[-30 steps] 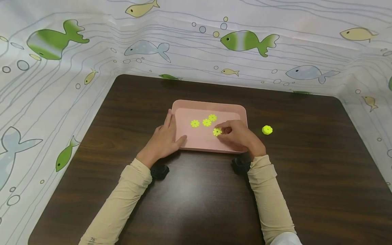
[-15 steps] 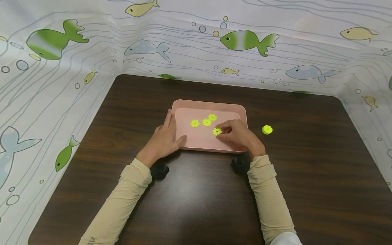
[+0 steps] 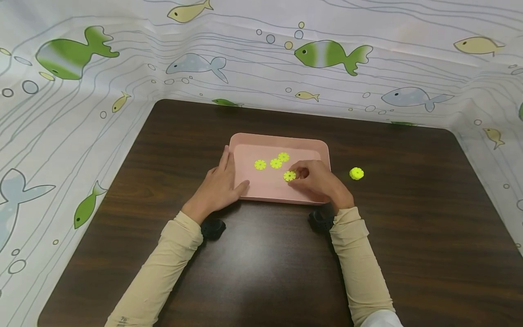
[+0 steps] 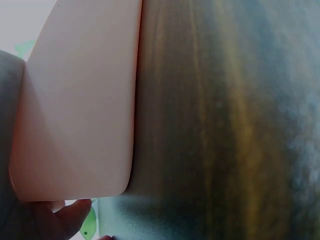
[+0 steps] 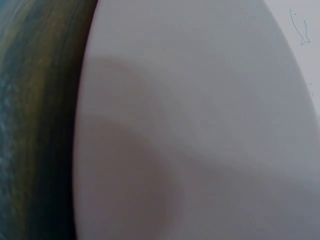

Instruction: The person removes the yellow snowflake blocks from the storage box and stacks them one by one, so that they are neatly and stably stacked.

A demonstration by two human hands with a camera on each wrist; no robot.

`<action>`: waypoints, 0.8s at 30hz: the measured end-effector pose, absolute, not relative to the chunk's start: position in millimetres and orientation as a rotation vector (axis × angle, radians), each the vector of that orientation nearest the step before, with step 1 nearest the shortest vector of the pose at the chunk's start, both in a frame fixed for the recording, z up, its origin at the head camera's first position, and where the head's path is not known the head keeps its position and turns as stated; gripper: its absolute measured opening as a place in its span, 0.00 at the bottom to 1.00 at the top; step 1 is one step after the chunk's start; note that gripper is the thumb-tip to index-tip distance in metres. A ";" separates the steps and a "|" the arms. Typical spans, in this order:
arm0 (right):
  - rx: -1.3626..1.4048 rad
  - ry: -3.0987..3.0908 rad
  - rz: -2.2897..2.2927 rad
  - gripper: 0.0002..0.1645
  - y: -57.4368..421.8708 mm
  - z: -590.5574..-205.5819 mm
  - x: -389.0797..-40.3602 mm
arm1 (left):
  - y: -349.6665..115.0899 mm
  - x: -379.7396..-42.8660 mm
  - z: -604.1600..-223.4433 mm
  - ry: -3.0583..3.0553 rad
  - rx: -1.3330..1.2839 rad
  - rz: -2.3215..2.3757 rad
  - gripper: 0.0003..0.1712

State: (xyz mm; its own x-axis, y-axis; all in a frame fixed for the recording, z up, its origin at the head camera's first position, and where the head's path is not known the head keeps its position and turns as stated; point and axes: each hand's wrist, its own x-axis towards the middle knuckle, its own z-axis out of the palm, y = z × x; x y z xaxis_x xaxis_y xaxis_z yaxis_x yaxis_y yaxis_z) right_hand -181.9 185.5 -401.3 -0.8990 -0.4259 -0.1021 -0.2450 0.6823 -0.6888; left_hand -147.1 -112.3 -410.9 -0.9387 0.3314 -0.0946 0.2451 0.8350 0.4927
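A shallow pink tray (image 3: 261,188) sits on the table. My left hand (image 3: 217,187) rests at its left end with fingers straight along the side and the thumb over the near rim. Inside the tray, my right hand (image 3: 318,177) holds a small yellow notched plastic disc (image 3: 289,176) between thumb and forefinger. Further back in the tray lie a single yellow disc (image 3: 260,165) and a pair of discs (image 3: 276,163) whose edges meet. In the left wrist view, the left fingers (image 4: 75,216) show at the tray's end. The right wrist view has only the tray's wall (image 5: 200,100); the fingers are hidden.
To the right of the tray, a small pile of yellow discs (image 3: 356,173) lies on the dark wooden table (image 3: 408,204). A white curtain with fish drawings (image 3: 253,77) borders the table at the back and sides. Each wrist carries a black camera (image 3: 320,221).
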 end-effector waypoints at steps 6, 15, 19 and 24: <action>-0.548 2.636 -1.020 0.19 186.4 -400.9 -181.9 | -112.1 -147.6 -410.8 2.841 0.451 0.722 0.56; -0.573 2.648 -0.984 0.21 185.4 -400.5 -181.1 | -112.1 -146.8 -408.6 2.833 0.449 0.728 0.56; -0.569 2.637 -0.997 0.19 185.0 -401.4 -180.9 | -112.3 -147.0 -409.4 2.831 0.451 0.728 0.56; -0.574 2.619 -1.017 0.21 184.7 -401.7 -180.0 | -112.5 -147.1 -410.1 2.829 0.454 0.738 0.57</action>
